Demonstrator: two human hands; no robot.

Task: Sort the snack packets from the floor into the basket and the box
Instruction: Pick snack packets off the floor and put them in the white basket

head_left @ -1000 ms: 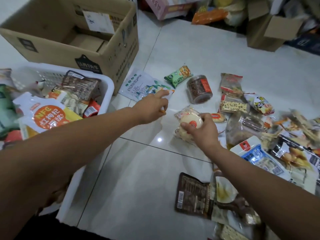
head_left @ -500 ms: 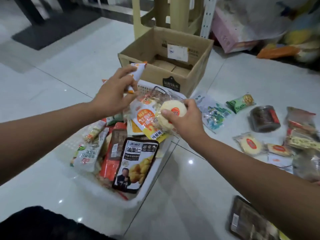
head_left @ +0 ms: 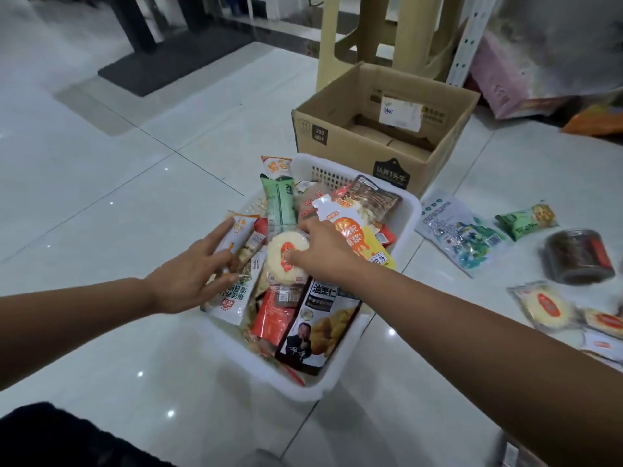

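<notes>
**Round cake packet (head_left: 285, 261) gripped over the filled basket (head_left: 406, 227)**

At the centre of the frame the round cake packet is pinched between the curled fingers and thumb of the right hand (head_left: 325, 252), just over the snacks heaped in the white basket. A slim orange-and-white packet (head_left: 237, 229) at the basket's left side is touched by the straightened fingers of the left hand (head_left: 195, 278), which is not closed round it. The cardboard box (head_left: 350, 146) is seen directly behind the basket, at upper centre. A blue-green packet (head_left: 462, 230) and a jar (head_left: 580, 257) are left on the floor at the right.
</notes>
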